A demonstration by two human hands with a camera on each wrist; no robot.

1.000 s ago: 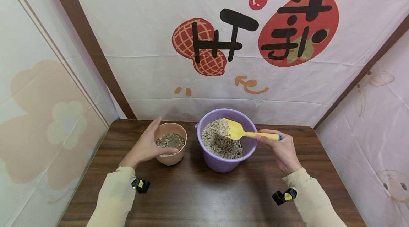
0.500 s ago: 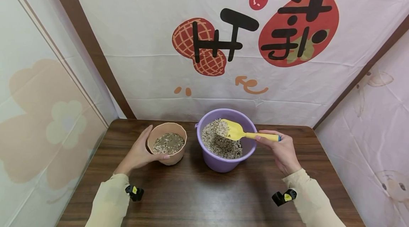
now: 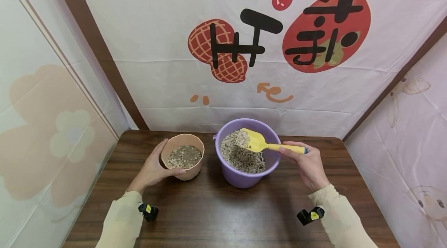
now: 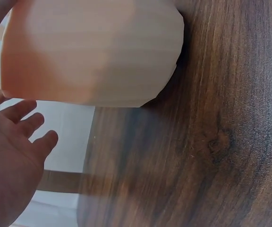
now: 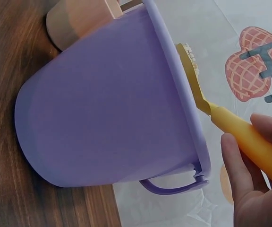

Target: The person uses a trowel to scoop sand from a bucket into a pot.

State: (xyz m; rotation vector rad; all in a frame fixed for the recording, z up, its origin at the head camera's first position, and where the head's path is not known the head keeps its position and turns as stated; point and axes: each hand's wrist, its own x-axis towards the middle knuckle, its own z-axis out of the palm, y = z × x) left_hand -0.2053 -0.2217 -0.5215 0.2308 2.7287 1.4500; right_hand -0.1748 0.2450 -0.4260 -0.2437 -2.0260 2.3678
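A peach flowerpot [image 3: 191, 174] with grey-brown, gritty soil [image 3: 185, 156] in it stands at the left. My left hand [image 3: 151, 170] holds it at its left side, thumb along the near rim and fingers around the far side. To the right stands a purple bucket [image 3: 241, 181], partly filled with a pale granular mix [image 3: 246, 162]. My right hand [image 3: 310, 166] grips the yellow handle of a small trowel [image 3: 257, 141]. Its blade is over the bucket's opening, bearing a heap of the mix. The right wrist view shows the trowel [image 5: 242, 132] just above the bucket rim.
Both containers stand toward the back of a dark wood table [image 3: 223, 217]. Close behind is a white printed cloth backdrop [image 3: 167, 85], with more cloth on both sides. The bucket's purple bail handle [image 5: 174, 187] hangs down in the right wrist view.
My left hand has shifted left and down; its thumb has gone from over the pot's opening to the near rim. The right hand and loaded trowel stay nearly still.
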